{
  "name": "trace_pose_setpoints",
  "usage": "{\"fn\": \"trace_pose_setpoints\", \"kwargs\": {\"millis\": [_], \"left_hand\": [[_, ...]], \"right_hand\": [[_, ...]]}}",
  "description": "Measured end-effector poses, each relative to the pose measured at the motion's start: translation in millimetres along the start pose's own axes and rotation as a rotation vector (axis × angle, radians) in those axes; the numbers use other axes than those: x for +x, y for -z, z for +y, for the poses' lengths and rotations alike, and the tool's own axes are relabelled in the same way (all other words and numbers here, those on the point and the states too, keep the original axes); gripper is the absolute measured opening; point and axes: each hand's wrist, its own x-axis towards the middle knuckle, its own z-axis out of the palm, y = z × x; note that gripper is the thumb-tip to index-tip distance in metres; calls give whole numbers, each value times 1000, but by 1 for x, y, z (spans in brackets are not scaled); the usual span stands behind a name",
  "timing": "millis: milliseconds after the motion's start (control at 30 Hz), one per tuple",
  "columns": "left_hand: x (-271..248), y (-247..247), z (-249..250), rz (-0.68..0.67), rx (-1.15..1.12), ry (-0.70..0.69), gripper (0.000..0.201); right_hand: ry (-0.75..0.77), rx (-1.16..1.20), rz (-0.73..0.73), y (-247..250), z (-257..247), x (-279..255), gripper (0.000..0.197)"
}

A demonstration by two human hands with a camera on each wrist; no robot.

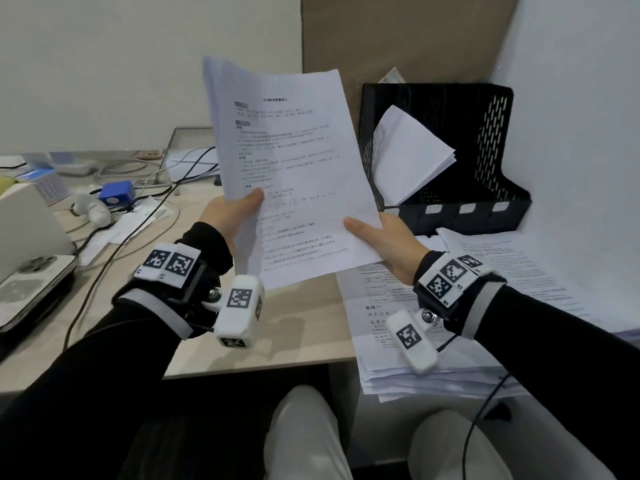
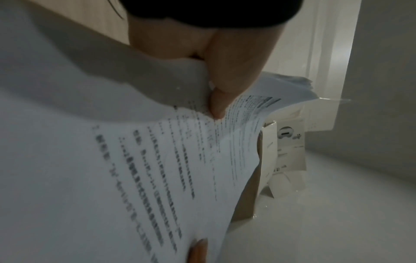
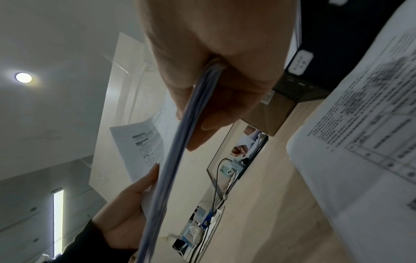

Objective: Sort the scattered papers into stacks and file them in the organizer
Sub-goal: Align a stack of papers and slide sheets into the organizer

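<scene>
White papers with black print, black perforated organizer

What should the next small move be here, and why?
Probably carry the sheaf right toward the organizer and slip it into a free slot. Both the left hand and right hand already grip its lower edge, it is lifted off the desk, and only one slot visibly holds papers.

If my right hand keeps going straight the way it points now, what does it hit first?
Probably the black organizer. The right hand, gripping the held sheets, points up and away toward its leftmost slot, where folded papers already lean; depth is unclear.
</scene>
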Motion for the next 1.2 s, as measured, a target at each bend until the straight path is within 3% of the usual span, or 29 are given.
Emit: {"fn": "trace_pose_setpoints", "kwargs": {"millis": [100,233,367,500,567,667,733,867,967,1067,1200], "left_hand": [[-1,-16,-1,-40,-15,10,16],[-8,-36,2,-208,-64,72,31],[-13,-50,6,-345,-56,76,36],[-15,-59,10,-403,-35,101,32],[-15,-63,8,-420,-45,142,34],[-14,-74,1,-357,5,163,30],[-13,-83,-2,-260,47,118,33],[-13,-103,2,-66,70,10,32],[-12,-119,11,20,152,-59,35],[-13,-138,19,44,226,-101,35],[-18,-160,21,72,242,-129,28]], "right_hand": [[29,-21,81,11,-3,-10,13],[31,-43,132,33,-7,-22,12],[24,-88,142,58,-11,-32,20],[-22,-97,102,85,-14,-39,50],[-84,-141,72,97,-14,-42,38],[-131,-198,58,109,-10,-41,27],[-107,-312,126,113,-7,-36,35],[36,-812,329,113,-3,-27,60],[161,-1006,155,89,-20,-36,66],[94,-1083,-18,59,-35,-46,79],[21,-1074,-27,40,-34,-40,94]]}}
